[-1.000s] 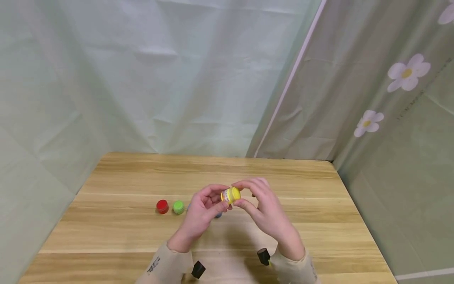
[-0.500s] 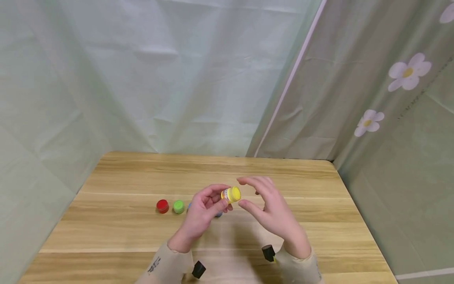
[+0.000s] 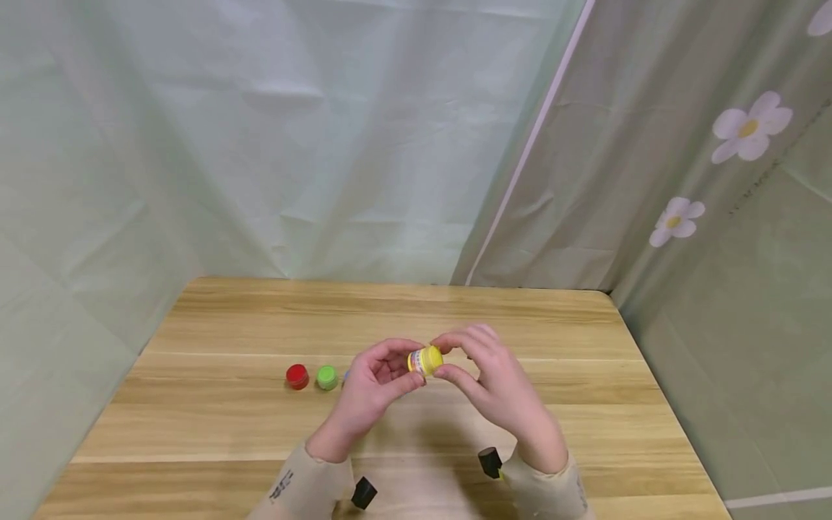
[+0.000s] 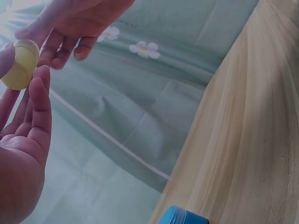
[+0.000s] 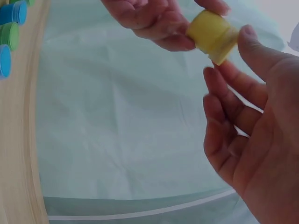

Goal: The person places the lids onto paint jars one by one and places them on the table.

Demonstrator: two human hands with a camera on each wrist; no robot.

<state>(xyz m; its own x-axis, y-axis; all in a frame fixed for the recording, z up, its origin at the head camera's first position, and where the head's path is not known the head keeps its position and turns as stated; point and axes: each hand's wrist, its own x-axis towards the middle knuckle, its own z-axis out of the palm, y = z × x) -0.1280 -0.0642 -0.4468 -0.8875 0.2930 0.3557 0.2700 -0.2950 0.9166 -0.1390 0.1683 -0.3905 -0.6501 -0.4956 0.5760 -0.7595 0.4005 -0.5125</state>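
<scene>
Above the table, my left hand (image 3: 365, 390) holds a small yellow jar (image 3: 425, 360) with a printed label, tilted on its side, between thumb and fingers. My right hand (image 3: 492, 380) pinches the jar's yellow lid end (image 3: 435, 357) between thumb and fingertips. In the right wrist view, the thumb and forefinger lie on either side of the yellow jar (image 5: 209, 33), whose other end is at the left hand's fingers. The left wrist view shows the same jar (image 4: 22, 64) between the two hands. Whether the lid is loose cannot be told.
On the wooden table (image 3: 247, 318), left of my hands, stand a red jar (image 3: 297, 376) and a green jar (image 3: 327, 378). A blue jar (image 4: 180, 216) shows in the left wrist view, and another blue jar (image 5: 4, 61) in the right wrist view. Curtains (image 3: 364, 144) surround the table.
Half a second ago my right thumb and fingers were spread apart, off the lid; they have closed on it again. The jar has shifted slightly right in my left hand.
</scene>
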